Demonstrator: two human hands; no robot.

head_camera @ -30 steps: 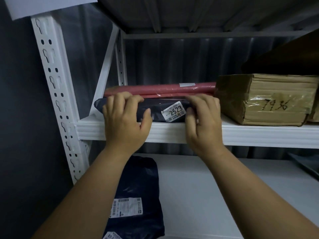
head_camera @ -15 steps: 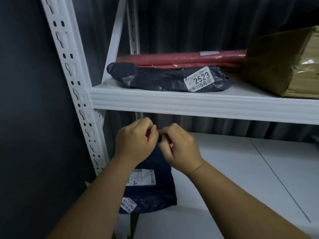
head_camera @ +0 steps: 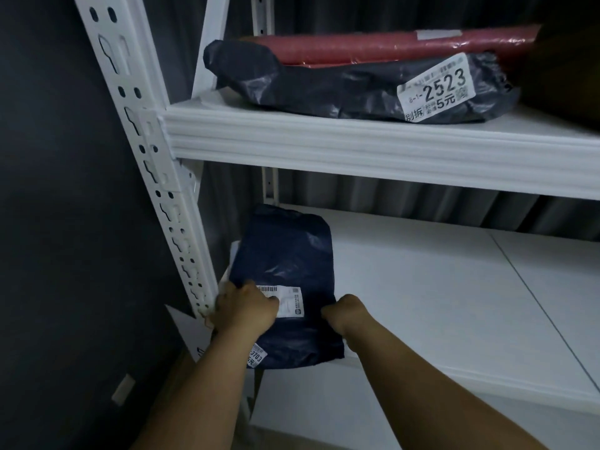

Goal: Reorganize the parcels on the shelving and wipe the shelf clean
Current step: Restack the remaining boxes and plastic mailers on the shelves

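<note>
Both hands grip a dark blue poly mailer parcel [head_camera: 285, 280] lying on the lower shelf [head_camera: 422, 303]: the left hand [head_camera: 245, 308] clutches its left edge beside the white upright post [head_camera: 156, 164], partly covering the shipping label [head_camera: 287, 302], and the right hand [head_camera: 344, 313] pinches its right edge. Above the hands, on the upper shelf [head_camera: 357, 147], a black bagged parcel [head_camera: 341, 89] marked 2523 lies in front of a red wrapped parcel [head_camera: 389, 43].
</note>
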